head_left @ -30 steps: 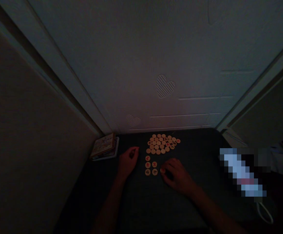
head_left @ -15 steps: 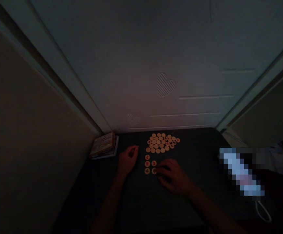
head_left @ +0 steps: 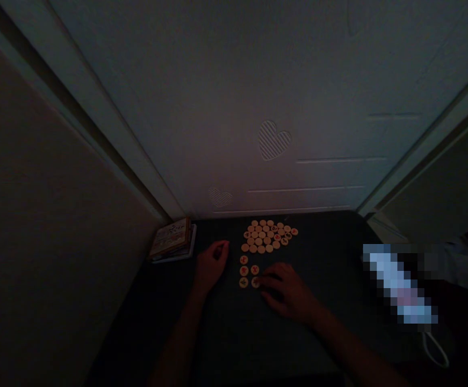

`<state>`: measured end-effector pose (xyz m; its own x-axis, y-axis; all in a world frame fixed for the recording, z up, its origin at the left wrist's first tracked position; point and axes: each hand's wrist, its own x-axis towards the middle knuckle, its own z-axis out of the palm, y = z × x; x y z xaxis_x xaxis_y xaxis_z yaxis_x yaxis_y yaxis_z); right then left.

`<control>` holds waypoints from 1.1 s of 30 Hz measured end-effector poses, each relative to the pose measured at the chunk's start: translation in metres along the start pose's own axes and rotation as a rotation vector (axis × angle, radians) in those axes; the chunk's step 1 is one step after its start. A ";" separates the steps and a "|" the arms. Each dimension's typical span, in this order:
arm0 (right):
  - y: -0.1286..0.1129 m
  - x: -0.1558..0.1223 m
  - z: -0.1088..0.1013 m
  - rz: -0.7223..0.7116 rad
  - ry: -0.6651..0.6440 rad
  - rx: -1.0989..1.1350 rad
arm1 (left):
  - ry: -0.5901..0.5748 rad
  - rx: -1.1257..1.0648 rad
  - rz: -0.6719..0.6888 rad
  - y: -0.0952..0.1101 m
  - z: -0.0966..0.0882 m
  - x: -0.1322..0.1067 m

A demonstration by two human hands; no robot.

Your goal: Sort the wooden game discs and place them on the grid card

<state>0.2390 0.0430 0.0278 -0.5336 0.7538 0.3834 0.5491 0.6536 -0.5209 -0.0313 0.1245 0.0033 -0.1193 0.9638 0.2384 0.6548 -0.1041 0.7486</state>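
lower left, we see a book-like stack [head_left: 171,239]; then our left hand [head_left: 211,265], curled — we cannot tell if it holds anything; lower centre, the round pieces [head_left: 261,235]; beside them our right hand [head_left: 288,291], half open, touching the nearest piece [head_left: 253,282].

discs [head_left: 261,235]: matt, wood-like | tabletop [head_left: 234,333]: matt | panel [head_left: 217,118]: matt, embossed

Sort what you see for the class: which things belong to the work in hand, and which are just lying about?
Likely in use:
five set-apart xiangqi-style discs
right hand, a fingertip over one
clustered xiangqi-style discs
left hand, curled nearby

Apparently lying about:
stack of book-like items
pixelated object, identity hidden
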 end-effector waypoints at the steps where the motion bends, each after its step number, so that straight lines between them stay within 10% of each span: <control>1: 0.000 0.000 0.000 0.014 0.008 0.008 | -0.001 0.004 -0.006 0.000 0.000 0.000; 22: 0.002 0.000 0.002 0.111 0.041 -0.011 | -0.009 0.030 0.002 0.005 -0.002 0.000; 33: 0.024 0.000 0.000 0.302 0.312 0.150 | -0.037 0.041 -0.009 0.004 -0.002 0.000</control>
<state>0.2517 0.0585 0.0154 -0.1322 0.9082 0.3971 0.5387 0.4021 -0.7404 -0.0298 0.1237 0.0077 -0.0980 0.9731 0.2083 0.6838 -0.0862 0.7246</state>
